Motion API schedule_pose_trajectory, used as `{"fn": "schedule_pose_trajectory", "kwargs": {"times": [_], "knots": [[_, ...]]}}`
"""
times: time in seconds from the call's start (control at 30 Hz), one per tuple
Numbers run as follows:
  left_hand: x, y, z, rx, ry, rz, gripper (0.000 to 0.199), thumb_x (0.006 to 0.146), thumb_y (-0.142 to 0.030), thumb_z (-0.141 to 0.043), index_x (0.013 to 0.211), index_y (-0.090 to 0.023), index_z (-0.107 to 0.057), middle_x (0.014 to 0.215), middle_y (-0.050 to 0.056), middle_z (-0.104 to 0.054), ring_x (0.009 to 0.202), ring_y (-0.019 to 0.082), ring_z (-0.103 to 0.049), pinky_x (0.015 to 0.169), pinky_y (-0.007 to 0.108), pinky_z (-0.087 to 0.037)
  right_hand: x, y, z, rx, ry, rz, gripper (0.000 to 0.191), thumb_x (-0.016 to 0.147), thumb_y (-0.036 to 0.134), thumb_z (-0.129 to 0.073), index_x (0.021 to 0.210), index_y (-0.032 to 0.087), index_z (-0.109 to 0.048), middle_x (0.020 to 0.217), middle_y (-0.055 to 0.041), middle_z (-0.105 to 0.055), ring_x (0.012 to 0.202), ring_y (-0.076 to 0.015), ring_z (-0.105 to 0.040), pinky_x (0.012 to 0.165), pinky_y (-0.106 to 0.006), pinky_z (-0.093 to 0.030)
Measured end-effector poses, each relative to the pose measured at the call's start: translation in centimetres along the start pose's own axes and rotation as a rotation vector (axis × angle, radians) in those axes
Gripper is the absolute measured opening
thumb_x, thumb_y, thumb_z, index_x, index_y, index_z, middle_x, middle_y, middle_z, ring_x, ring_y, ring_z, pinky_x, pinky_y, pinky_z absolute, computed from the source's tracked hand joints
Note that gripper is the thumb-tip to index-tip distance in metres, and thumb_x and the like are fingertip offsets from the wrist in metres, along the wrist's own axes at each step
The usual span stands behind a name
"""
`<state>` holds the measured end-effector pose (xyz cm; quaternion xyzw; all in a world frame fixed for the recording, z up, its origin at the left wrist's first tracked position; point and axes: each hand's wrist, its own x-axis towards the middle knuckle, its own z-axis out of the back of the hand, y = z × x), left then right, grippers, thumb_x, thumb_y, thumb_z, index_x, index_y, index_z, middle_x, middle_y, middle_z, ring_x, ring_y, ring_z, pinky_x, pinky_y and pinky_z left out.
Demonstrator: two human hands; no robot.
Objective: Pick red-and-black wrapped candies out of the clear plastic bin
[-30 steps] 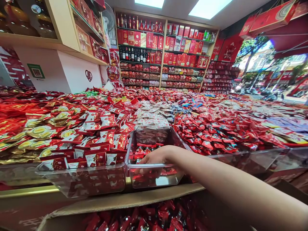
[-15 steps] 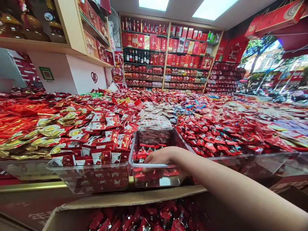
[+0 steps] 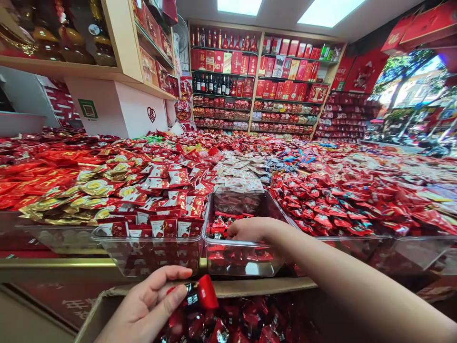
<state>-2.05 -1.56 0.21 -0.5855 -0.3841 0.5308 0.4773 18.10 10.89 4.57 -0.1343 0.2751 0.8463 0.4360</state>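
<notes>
My left hand [image 3: 152, 300] is closed round a red and black wrapped candy [image 3: 200, 293], held just above an open cardboard box [image 3: 264, 287]. Inside that box lie many loose red wrapped candies [image 3: 246, 314], partly in shadow. My right hand [image 3: 250, 229] reaches down into a clear plastic bin [image 3: 243, 272]. Its fingers are curled and mostly hidden among the red packets [image 3: 221, 220] in the bin, so what they hold, if anything, does not show.
A neighbouring clear bin [image 3: 150, 255] holds upright red and white packets [image 3: 164, 226]. Gold packets [image 3: 67, 200] lie to the left, white ones [image 3: 239, 174] behind, red ones [image 3: 321, 200] to the right. Shelves of bottles and boxes [image 3: 223, 62] line the back wall.
My left hand has come into view from below with a red and black candy. My right hand stays in the bin, its fingers now more curled. The view has shifted slightly left.
</notes>
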Motion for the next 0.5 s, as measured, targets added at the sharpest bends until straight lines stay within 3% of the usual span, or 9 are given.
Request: {"fn": "schedule_pose_trajectory", "kwargs": {"times": [0.1, 0.2, 0.3, 0.4, 0.5], "knots": [[0.4, -0.4, -0.1, -0.027, -0.033, -0.051, 0.037, 0.067, -0.042, -0.059, 0.095, -0.020, -0.048, 0.053, -0.006, -0.057, 0.043, 0.005, -0.046, 0.040, 0.013, -0.035, -0.2, 0.2, -0.2, -0.018, -0.032, -0.008, 0.025, 0.066, 0.021, -0.045, 0.084, 0.014, -0.062, 0.078, -0.0038, -0.063, 0.065, -0.0145, -0.053, 0.048, -0.021, -0.034], [0.6, -0.3, -0.3, -0.093, -0.029, -0.097, 0.030, 0.070, -0.038, -0.057, 0.094, -0.021, -0.050, 0.065, -0.003, -0.065, 0.059, 0.011, -0.057, 0.053, 0.018, -0.044, 0.1, 0.0, -0.3, -0.031, -0.095, -0.028, 0.024, 0.068, 0.022, -0.043, 0.082, 0.015, -0.062, 0.076, -0.0036, -0.062, 0.064, -0.0139, -0.051, 0.049, -0.021, -0.034], [0.4, -0.3, -0.6, -0.085, -0.025, -0.120, 0.030, 0.070, -0.040, -0.057, 0.092, -0.021, -0.050, 0.065, -0.005, -0.065, 0.069, 0.014, -0.060, 0.061, 0.019, -0.046, 0.1, -0.2, 0.0, -0.008, -0.191, -0.013, 0.023, 0.071, 0.027, -0.043, 0.081, 0.015, -0.060, 0.074, -0.0036, -0.060, 0.062, -0.0130, -0.050, 0.049, -0.021, -0.033], [0.0, -0.2, -0.8, -0.046, -0.038, -0.089, 0.037, 0.068, -0.045, -0.056, 0.097, -0.023, -0.048, 0.066, -0.005, -0.065, 0.065, 0.014, -0.060, 0.057, 0.019, -0.047, -1.3, 0.7, 0.3, -0.007, -0.470, 0.041, 0.022, 0.077, 0.026, -0.040, 0.076, 0.014, -0.058, 0.069, -0.0031, -0.058, 0.060, -0.0107, -0.047, 0.050, -0.020, -0.031], [-0.5, 0.5, -1.4, -0.049, -0.086, -0.112, 0.043, 0.062, -0.051, -0.059, 0.096, -0.026, -0.047, 0.073, -0.007, -0.067, 0.069, 0.012, -0.059, 0.059, 0.014, -0.047, -4.2, 3.0, -1.2, 0.077, -0.765, 0.117, 0.025, 0.081, 0.031, -0.036, 0.073, 0.016, -0.055, 0.066, -0.0012, -0.057, 0.058, -0.0093, -0.045, 0.051, -0.020, -0.030]]}}
